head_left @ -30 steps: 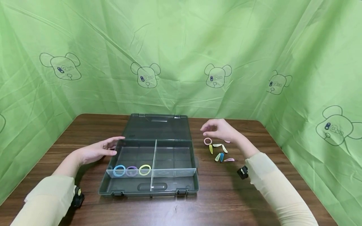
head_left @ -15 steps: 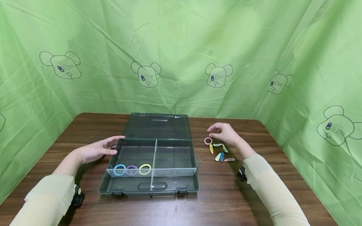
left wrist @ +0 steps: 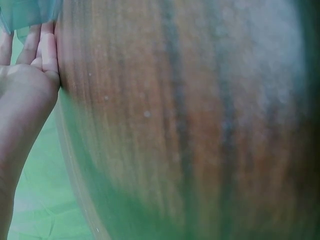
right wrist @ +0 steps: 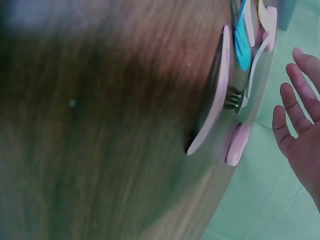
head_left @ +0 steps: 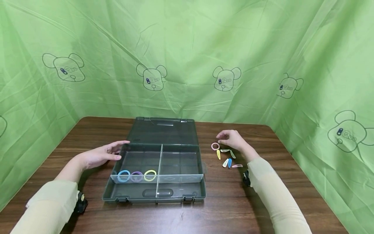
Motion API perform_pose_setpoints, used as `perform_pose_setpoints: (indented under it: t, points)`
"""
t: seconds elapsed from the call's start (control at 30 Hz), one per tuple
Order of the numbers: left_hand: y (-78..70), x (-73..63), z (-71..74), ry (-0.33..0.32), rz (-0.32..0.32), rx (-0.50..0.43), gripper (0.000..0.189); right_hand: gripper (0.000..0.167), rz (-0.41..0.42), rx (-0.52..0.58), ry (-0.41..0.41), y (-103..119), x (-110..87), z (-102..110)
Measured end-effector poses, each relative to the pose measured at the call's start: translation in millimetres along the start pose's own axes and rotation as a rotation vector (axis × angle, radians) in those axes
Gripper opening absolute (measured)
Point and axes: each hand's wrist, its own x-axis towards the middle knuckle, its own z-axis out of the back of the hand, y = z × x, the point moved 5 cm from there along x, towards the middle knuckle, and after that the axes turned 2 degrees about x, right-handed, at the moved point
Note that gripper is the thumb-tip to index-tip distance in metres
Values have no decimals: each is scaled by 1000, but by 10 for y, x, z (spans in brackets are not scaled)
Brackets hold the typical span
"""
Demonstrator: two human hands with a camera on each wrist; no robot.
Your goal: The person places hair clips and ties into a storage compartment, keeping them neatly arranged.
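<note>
My left hand (head_left: 100, 156) rests against the left side of a dark see-through divider box (head_left: 181, 162), fingers fairly straight; its fingertips are partly behind the box in the left wrist view. Blue (head_left: 124, 175), purple (head_left: 136, 176) and yellow (head_left: 150, 175) hair ties lie in the box's large left compartment, along the front divider. My right hand (head_left: 232, 139) hovers just behind and right of a pink hair tie (head_left: 215, 146) on the table. Its fingers (right wrist: 295, 102) are loosely bent and hold nothing visible in the right wrist view.
Several snap hair clips lie right of the box, among them yellow (head_left: 218, 154), blue (head_left: 229, 162) and pink (head_left: 237, 165) ones. Another pink item (right wrist: 239, 144) shows in the right wrist view. The box lid (head_left: 163, 131) lies folded back. Green cloth (head_left: 187, 48) surrounds the wooden table.
My right hand has moved right, lower and nearer to me, to beside the pink hair tie. My left hand and the box have stayed in place.
</note>
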Motion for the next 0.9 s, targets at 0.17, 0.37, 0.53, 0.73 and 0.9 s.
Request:
perform_pose_setpoints:
  t: [0.17, 0.37, 0.53, 0.73, 0.9]
  points:
    - [-24, 2, -8, -1, 3, 8, 67, 15, -27, -16, 62, -32, 30, -60]
    - [-37, 3, -18, -3, 2, 9, 67, 13, -45, -37, 113, -24, 57, -111]
    - [-20, 3, -14, -10, -1, -2, 67, 8, -46, -54, 138, -49, 80, -169]
    - [-3, 6, -18, -7, -1, -4, 67, 5, -68, -53, 161, -94, 104, -236]
    - [5, 5, -17, -13, 0, -3, 67, 9, -82, -54, 167, -108, 120, -258]
